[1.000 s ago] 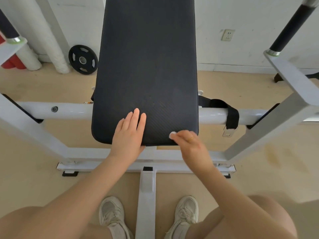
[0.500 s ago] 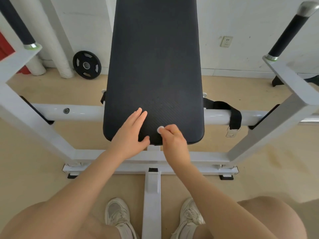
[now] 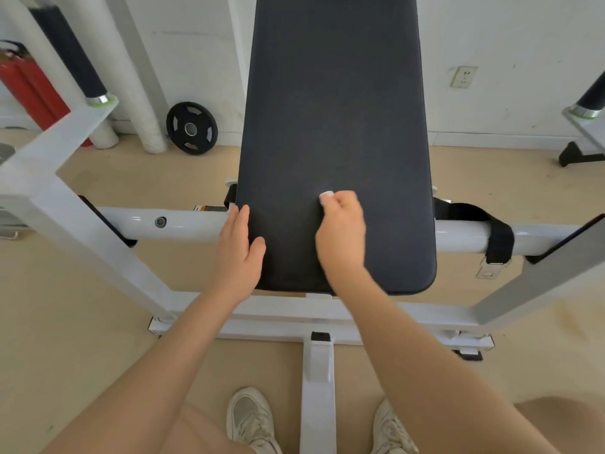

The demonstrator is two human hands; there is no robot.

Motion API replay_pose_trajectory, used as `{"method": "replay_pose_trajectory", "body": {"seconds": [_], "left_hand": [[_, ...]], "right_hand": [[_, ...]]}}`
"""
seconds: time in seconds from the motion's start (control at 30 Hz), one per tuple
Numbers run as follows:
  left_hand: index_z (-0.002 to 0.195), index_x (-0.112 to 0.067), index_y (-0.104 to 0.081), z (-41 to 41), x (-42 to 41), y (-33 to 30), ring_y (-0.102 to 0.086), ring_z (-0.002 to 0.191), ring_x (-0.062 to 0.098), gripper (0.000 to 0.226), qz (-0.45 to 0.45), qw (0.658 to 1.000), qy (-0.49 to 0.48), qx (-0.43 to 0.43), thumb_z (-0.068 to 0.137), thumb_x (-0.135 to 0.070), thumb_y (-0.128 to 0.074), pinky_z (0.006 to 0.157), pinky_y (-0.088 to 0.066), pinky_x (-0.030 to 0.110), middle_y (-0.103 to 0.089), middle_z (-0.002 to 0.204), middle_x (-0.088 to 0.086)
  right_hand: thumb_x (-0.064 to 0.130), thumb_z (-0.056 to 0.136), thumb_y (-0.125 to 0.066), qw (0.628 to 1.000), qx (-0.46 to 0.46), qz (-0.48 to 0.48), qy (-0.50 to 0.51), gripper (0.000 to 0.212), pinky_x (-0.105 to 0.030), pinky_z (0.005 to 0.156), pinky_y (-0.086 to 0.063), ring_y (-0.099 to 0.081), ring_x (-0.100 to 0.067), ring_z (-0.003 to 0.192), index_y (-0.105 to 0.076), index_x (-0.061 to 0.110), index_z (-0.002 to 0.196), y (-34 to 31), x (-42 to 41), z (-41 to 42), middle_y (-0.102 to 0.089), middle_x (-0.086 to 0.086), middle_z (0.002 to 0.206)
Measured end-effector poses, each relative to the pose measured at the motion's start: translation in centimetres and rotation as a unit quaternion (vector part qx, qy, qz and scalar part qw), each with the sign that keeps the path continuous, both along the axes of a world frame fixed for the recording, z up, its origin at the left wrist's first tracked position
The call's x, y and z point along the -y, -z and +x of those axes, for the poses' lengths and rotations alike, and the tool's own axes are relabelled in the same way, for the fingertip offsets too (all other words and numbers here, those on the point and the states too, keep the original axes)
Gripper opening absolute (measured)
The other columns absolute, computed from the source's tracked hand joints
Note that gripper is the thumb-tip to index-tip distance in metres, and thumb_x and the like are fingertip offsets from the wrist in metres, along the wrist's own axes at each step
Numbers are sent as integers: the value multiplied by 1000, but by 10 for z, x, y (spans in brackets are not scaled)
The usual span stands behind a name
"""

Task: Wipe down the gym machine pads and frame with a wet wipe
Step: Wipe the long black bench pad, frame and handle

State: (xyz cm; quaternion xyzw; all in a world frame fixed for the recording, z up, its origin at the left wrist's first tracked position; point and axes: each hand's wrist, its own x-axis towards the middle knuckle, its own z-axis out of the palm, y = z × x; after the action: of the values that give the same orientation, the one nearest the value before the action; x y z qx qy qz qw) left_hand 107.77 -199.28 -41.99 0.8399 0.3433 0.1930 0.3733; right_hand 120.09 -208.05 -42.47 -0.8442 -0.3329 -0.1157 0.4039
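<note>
- On the black pad (image 3: 334, 126) of the gym machine, near its lower middle, a small white wet wipe (image 3: 326, 194) is pinched by the curled fingers (image 3: 340, 199) of the right hand (image 3: 342, 231); only a corner of the wipe is seen, the rest being hidden inside the grip.
- At the pad's left edge the left hand (image 3: 240, 253) is laid flat, its fingers straight and together, with nothing held.
- Behind the pad, parts of the white frame (image 3: 137, 221) are covered, and the pad's top is cut off by the picture edge.
- Against the wall a black weight plate (image 3: 191, 128) is leaned, and a red object (image 3: 29, 83) is only partly seen at far left.
- Below, two pale shoes (image 3: 250, 417) are partly cut off.
</note>
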Motion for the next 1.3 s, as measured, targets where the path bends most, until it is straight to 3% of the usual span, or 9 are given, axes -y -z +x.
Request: {"method": "replay_pose_trajectory", "body": {"seconds": [0.13, 0.3, 0.4, 0.53, 0.73, 0.83, 0.97, 1.13, 1.3], "left_hand": [[148, -11, -11, -11, -2, -4, -7, 142, 7, 54, -28, 999, 11, 30, 98, -6, -31, 109, -5, 15, -9, 156, -1], [147, -13, -15, -28, 8, -12, -9, 130, -8, 52, -33, 996, 11, 77, 97, -3, -26, 106, -6, 10, -16, 148, -12], [147, -16, -14, -39, 13, -6, -7, 137, -3, 50, -51, 997, 1, 65, 99, -7, -25, 108, -4, 13, -15, 149, -14], [148, -16, -11, -41, 25, 4, -8, 142, 6, 50, -110, 993, 5, 34, 100, -12, -24, 109, -6, 17, -10, 156, -6], [147, -15, -17, -34, 28, -6, -23, 133, 0, 51, -113, 991, -12, 67, 97, -7, -26, 105, -19, 16, -24, 148, -12], [145, -14, -24, -23, 18, -20, -24, 113, -9, 48, -82, 994, -8, 77, 98, -6, -27, 89, -16, 5, -29, 132, -17], [142, -10, -29, 16, -23, -28, -31, 127, 9, 44, -4, 997, 1, 76, 98, -7, -31, 107, -16, 17, -34, 145, 3], [138, -25, -34, 80, -75, -46, -36, 128, 2, 39, -46, 993, -56, 89, 101, -17, -27, 107, -19, 21, -40, 139, -11], [126, -13, -53, 92, -98, -63, -51, 113, 10, 34, -54, 985, -143, 82, 99, -15, -33, 97, -36, 21, -58, 123, 0]], "right_hand": [[-11, 79, -53, 992, 16, -66, -104, 31, -28, 77, -45, -50, -27, 93, -54, -1, 108, 7, -26, -49, -52, -14, 106], [-9, 59, -69, 947, 93, -106, -289, 19, -26, 48, -46, -56, -25, 63, -66, 0, 74, 26, 1, -83, -59, -10, 73], [17, 87, -57, 982, 43, -45, -179, 10, -29, 74, -43, -54, -11, 81, -65, 17, 82, 24, 51, -59, -58, 2, 83], [40, 88, -53, 997, -41, -40, 57, 18, -29, 71, -38, -48, -10, 72, -55, 26, 78, 18, 91, -22, -51, 3, 84], [21, 96, -40, 971, -26, -84, -223, 17, -34, 82, -43, -45, -14, 90, -56, 18, 101, 38, 40, -87, -46, 3, 100], [36, 87, -55, 992, -19, -27, -119, 16, -33, 71, -41, -48, -13, 70, -56, 22, 78, 3, 27, -48, -51, 3, 77], [33, 92, -49, 999, -19, 35, 10, 19, -9, 60, -38, -52, -3, 65, -58, 16, 94, -39, 26, 63, -51, 30, 69], [16, 90, -49, 999, 2, 31, 31, 9, -16, 67, -32, -45, -1, 71, -58, 13, 89, -50, -31, 120, -48, 10, 83], [-7, 71, -69, 969, 30, -61, -239, 23, -25, 69, -51, -62, -22, 76, -71, 9, 87, -44, -72, 54, -66, -8, 86]]}}
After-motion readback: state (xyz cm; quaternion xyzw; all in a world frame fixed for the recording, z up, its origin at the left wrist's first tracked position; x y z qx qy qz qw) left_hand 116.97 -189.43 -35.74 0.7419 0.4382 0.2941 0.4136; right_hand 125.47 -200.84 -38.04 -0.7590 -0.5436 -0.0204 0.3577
